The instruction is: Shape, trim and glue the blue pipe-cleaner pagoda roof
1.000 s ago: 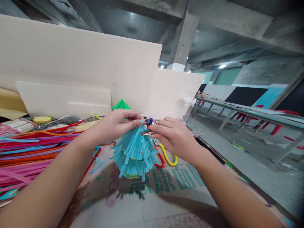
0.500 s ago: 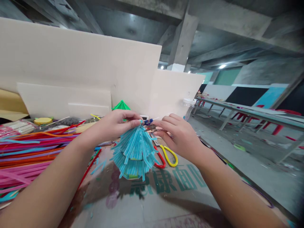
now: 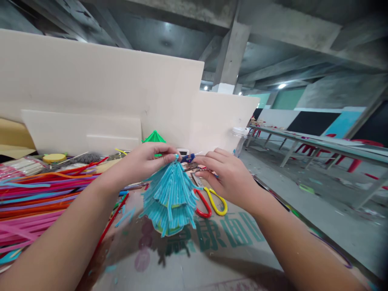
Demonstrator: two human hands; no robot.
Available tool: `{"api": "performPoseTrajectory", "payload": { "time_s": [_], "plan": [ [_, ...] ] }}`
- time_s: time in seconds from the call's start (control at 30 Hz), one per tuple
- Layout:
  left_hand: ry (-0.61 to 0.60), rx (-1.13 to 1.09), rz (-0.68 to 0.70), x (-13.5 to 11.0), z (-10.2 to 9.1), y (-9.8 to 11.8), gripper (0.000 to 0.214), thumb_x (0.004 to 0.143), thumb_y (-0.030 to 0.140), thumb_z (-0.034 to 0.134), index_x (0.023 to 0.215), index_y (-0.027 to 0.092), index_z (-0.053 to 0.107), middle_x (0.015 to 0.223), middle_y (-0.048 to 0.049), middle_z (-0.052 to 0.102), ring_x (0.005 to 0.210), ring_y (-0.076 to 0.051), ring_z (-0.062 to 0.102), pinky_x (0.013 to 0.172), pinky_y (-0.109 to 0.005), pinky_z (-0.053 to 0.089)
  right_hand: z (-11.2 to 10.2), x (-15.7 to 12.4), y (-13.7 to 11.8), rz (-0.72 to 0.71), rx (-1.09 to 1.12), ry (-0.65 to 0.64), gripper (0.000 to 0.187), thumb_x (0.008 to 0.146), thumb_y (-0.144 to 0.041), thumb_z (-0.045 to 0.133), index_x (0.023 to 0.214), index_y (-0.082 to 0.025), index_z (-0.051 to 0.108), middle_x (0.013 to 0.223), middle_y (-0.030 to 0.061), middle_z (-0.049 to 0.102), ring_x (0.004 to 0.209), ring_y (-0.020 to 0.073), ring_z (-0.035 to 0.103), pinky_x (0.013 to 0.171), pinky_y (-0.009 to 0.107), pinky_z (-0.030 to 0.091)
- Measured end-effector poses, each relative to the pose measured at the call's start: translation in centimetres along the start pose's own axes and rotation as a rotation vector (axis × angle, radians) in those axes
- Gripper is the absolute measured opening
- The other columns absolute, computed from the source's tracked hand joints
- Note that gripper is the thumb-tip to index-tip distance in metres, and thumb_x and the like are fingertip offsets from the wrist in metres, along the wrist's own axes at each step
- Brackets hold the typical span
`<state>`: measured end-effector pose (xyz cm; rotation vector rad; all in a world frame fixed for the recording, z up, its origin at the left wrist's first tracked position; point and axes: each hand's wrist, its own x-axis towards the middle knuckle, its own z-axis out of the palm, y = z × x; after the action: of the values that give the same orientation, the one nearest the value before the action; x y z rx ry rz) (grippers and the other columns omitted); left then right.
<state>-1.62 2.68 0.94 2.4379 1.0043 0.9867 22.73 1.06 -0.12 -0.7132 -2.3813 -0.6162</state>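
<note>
Light-blue striped cone, red scissor handle, yellow scissor handle

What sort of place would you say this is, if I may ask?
Probably a craft workshop in a bare concrete building, judging by the multicoloured pipe cleaners, the scissors and the concrete pillar.

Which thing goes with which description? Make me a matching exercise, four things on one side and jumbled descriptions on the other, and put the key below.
Things:
1. Fringed cone
2. Scissors
3. Left hand
4. Jar

Descriptions:
A. clear, with a white lid
B. pinching at the cone's tip
C. light blue, in tiers
D. one red handle, one yellow

Pairs: 1-C, 2-D, 3-B, 4-A
</note>
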Motion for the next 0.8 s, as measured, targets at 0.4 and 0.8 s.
{"api": "performPoseTrajectory", "payload": {
  "time_s": [0.4,0.8],
  "plan": [
    [0.212,0.105,0.183,-0.3,0.0,1.3,0.022,0.087,0.039,0.059,0.095,0.023,0.073,0.112,-0.0064,0.062,0.111,-0.021,0.054,0.099,-0.036,0.039,0.0,0.0,-1.1,0.094,-0.050,0.149,0.024,0.093,-0.025,0.051,0.111,-0.013,0.061,0.087,0.0078,0.064,0.080,0.0205,0.053,0.071,0.034,0.042],
    [0.305,0.167,0.131,-0.1,-1.1,0.9,0.042,0.097,0.038,0.038,0.075,0.015,0.065,0.080,-0.0048,0.063,0.083,-0.018,0.058,0.080,-0.032,0.044,-0.2,-0.1,-1.4,0.050,-0.098,0.167,0.025,0.092,-0.025,0.052,0.113,-0.013,0.059,0.092,0.0104,0.065,0.087,0.0222,0.058,0.074,0.034,0.045]
  ]
}}
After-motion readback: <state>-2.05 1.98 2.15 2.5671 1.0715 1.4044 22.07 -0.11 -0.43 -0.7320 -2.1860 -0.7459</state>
